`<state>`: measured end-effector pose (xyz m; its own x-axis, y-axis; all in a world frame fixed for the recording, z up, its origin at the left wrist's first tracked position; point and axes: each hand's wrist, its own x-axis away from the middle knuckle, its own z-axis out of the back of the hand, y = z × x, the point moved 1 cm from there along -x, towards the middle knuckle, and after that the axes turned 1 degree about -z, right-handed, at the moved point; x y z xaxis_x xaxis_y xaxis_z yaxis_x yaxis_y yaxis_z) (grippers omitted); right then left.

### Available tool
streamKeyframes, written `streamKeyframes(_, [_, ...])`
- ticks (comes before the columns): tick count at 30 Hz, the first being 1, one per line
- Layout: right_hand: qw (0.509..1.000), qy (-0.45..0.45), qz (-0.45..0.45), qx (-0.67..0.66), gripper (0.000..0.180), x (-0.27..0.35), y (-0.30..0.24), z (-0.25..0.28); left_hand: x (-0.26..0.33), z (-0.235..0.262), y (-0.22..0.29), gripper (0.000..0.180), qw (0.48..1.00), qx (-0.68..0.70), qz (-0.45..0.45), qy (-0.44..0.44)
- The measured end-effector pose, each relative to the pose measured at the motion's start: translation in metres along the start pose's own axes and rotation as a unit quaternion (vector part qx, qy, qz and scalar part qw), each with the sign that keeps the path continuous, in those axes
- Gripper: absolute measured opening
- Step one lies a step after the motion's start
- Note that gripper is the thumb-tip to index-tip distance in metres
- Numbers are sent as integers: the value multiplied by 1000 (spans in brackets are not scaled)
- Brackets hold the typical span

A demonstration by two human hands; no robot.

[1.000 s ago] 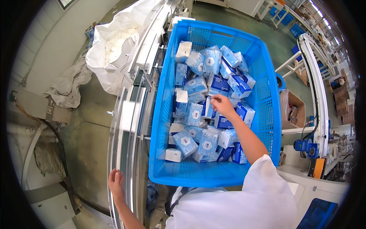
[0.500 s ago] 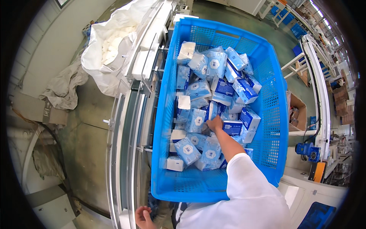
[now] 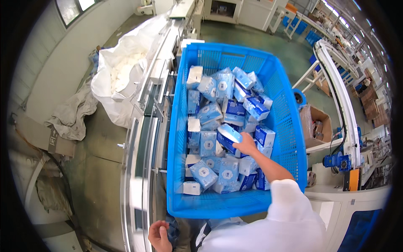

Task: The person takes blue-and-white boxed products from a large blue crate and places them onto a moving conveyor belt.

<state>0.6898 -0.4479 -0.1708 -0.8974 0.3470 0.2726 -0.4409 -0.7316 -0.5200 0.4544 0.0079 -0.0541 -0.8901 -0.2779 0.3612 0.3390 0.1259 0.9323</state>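
A large blue plastic crate holds a loose heap of tissue packs in light blue, dark blue and white wrapping. My right hand reaches over the crate and grips one tissue pack by its right end. That pack is tilted above the heap, its pale face and dark blue side showing. Low in the view, my left hand hangs beside the conveyor and the crate's near left corner. Its fingers are loosely curled, with nothing seen in them.
Along the crate's left side runs a narrow conveyor with metal guide rails. A white sack with white material inside stands beyond it. To the right are a cardboard box, a white machine frame and a blue motor.
My right hand has risen from among the packs, now with a tissue pack in its grip. The view has shifted, showing more of the floor ahead. My left hand stays low by the conveyor.
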Motion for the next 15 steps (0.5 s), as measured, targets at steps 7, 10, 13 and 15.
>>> streamKeyframes(7, [920, -24, 374, -117, 61, 206, -132, 119, 16, -35, 37, 40, 980, 59, -61, -181])
streamKeyframes(10, [895, -154, 380, -176, 65, 303, -166, 93, 32, -28, 12, 65, 941, 226, -148, -206])
streamKeyframes(13, [862, -219, 413, -195, 67, 380, -163, 34, 64, -4, -21, 69, 929, 346, -14, -130])
streamKeyframes(15, [856, -133, 446, -224, 59, 423, -176, 8, 81, 30, -41, 63, 921, 367, 16, -128])
